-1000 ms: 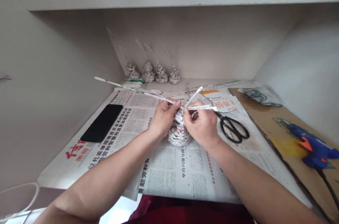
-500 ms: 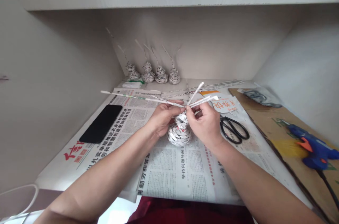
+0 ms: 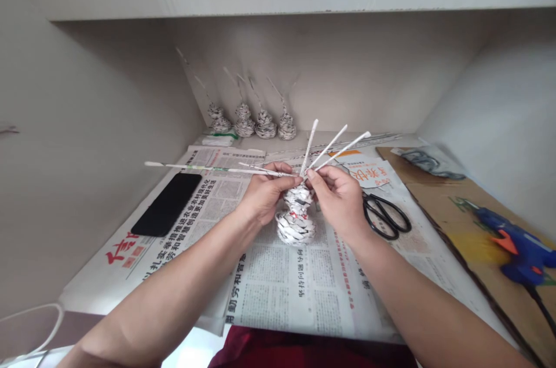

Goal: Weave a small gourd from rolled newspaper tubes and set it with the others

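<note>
A gourd-shaped piece woven from rolled newspaper strips (image 3: 296,228) stands upright before me, with a red mark at its waist. My left hand (image 3: 270,189) is closed at its top, thumb and fingers pinching paper strips (image 3: 208,168) that stretch out to the left. On the other side my right hand (image 3: 337,191) pinches at the base of the paper strips (image 3: 332,145) that fan up and to the right from the neck. The exact spot where the fingertips meet the strips is partly hidden.
Several similar woven gourds (image 3: 264,124) line the back wall. Newspaper (image 3: 278,287) covers the table, bearing a black phone (image 3: 167,204) at left and black-handled scissors (image 3: 386,214) at right. Farther right, cardboard (image 3: 434,197) carries a blue glue gun (image 3: 521,240). Long paper sticks (image 3: 373,141) lie behind.
The right-hand strips have spread into a wider, more upright fan. The long strip on the left has dropped lower and reaches farther left. Both hands remain at the gourd's top.
</note>
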The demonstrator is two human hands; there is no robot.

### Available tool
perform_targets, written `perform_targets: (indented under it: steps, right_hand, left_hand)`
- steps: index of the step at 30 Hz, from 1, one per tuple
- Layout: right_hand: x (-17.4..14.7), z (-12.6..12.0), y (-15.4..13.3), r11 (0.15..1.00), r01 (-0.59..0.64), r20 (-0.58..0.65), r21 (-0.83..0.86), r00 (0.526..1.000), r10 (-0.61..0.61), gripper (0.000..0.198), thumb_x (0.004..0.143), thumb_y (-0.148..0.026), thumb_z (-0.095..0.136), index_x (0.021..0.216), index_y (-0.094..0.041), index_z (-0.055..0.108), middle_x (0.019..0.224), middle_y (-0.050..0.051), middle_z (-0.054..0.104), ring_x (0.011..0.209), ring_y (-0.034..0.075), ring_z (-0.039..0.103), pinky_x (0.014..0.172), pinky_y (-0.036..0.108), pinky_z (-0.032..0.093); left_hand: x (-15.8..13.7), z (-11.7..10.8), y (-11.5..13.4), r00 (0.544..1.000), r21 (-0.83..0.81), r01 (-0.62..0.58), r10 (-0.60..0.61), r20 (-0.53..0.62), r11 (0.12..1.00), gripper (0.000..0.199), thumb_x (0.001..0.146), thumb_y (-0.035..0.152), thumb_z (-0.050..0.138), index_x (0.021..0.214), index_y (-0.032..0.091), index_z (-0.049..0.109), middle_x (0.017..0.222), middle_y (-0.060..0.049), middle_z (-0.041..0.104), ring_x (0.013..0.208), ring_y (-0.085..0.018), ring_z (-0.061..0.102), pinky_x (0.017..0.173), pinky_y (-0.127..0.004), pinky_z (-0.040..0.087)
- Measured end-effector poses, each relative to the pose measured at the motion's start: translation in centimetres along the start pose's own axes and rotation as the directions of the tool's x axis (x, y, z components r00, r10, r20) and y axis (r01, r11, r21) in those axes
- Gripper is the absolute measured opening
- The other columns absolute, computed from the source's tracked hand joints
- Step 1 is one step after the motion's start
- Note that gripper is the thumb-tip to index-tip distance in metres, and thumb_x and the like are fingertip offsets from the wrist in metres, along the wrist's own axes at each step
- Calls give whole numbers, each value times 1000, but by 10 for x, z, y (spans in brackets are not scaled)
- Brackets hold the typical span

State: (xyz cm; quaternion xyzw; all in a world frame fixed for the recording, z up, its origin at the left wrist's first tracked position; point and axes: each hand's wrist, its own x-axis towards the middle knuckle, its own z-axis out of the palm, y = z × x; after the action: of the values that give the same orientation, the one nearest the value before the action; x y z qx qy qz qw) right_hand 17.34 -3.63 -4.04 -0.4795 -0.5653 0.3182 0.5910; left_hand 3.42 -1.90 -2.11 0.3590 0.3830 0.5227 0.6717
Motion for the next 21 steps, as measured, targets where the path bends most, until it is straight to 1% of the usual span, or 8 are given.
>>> perform_targets:
  steps: [2, 5, 9, 14, 18, 21]
  right_hand:
    - [-1, 0, 1, 999, -22, -16, 27, 1000, 23, 24, 83, -41, 65, 74, -19, 62, 67, 1, 65, 58, 13, 57, 55, 25, 46]
    - [-3, 2, 1, 999, -10, -49, 45, 999, 13, 23, 82, -41, 66, 76, -19, 62, 71, 2, 67, 61, 14, 59, 57, 26, 48]
    - [-4, 3, 1, 998, 8, -25, 58, 1000, -6, 18, 81, -37, 67, 79, -19, 63, 74, 2, 68, 64, 15, 62, 60, 27, 50]
    - [-1, 2, 3, 999, -13, 3, 50, 1000, 13, 17, 79, -34, 70, 83, -19, 63, 79, 4, 69, 72, 18, 65, 67, 30, 52]
    - [-1, 2, 4, 999, -7, -5, 45, 1000, 8, 18, 79, -35, 69, 82, -19, 62, 78, 4, 68, 72, 17, 64, 68, 30, 52]
    - [-1, 2, 5, 997, -5, -4, 73, 1000, 5, 17, 80, -35, 69, 83, -20, 61, 79, 4, 69, 72, 17, 65, 67, 30, 51]
  left_hand:
    - [0, 0, 2, 1000, -2, -9, 9, -2, 1000, 35, 55, 11, 80, 78, 17, 53, 59, 1, 64, 52, -13, 60, 51, -24, 46]
    - [0, -1, 4, 999, 11, -48, 48, -9, 999, 37, 55, 11, 80, 78, 17, 53, 58, 1, 64, 52, -13, 60, 51, -24, 46]
    - [1, -2, 2, 997, 17, -73, 73, -9, 997, 37, 54, 11, 81, 77, 17, 53, 57, 3, 63, 52, -12, 59, 53, -23, 45]
    - [3, -4, -1, 995, 34, -100, 100, -4, 994, 37, 53, 12, 82, 76, 18, 54, 57, 4, 62, 52, -11, 58, 54, -23, 43]
    - [4, -6, -1, 992, 61, -122, 121, 16, 991, 35, 54, 14, 81, 77, 18, 54, 60, 3, 62, 54, -11, 58, 55, -23, 42]
    - [4, -6, -2, 991, 85, -133, 132, 19, 987, 35, 55, 14, 81, 76, 17, 54, 58, 4, 61, 53, -10, 56, 54, -22, 41]
